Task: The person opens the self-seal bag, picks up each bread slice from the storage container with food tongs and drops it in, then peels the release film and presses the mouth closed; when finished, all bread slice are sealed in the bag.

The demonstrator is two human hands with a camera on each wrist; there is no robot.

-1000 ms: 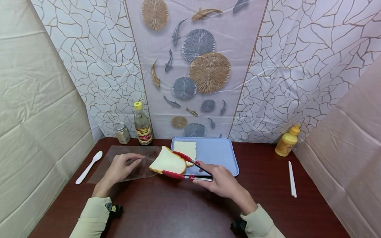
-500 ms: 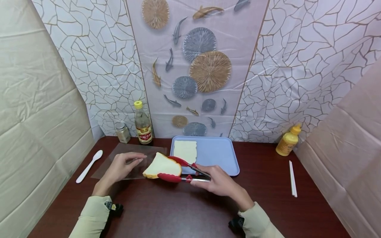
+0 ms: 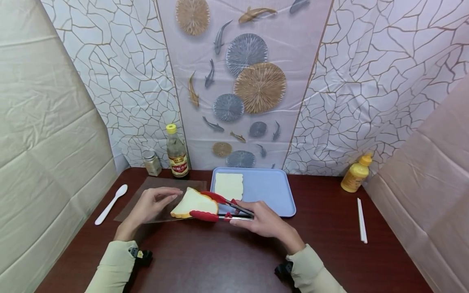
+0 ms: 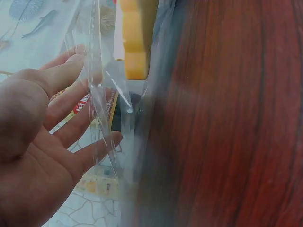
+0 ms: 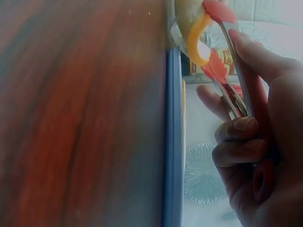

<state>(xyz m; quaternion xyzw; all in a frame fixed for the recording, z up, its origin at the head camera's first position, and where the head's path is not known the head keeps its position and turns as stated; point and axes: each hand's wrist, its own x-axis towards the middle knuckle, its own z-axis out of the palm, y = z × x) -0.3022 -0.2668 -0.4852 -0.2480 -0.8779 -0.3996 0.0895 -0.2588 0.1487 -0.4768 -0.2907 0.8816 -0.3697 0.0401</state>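
My right hand grips red-tipped tongs, which clasp a bread slice with a yellow-brown crust. The slice is held tilted at the right side of a clear plastic bag; whether its tip lies inside the bag's mouth, I cannot tell. In the left wrist view, the crust shows beside the clear film. There the thumb and forefinger of my left hand pinch the film, the other fingers spread behind it. In the right wrist view, my fingers wrap the tongs' handles.
A blue tray bears another white slice. Behind the bag stand a yellow-capped bottle and a spice jar. A white spoon lies left; a yellow squeeze bottle and white chopsticks are right.
The tongs and bread slice have moved left, away from the tray and closer to my left hand, over the bag's right part. My left hand has stayed nearly in place.
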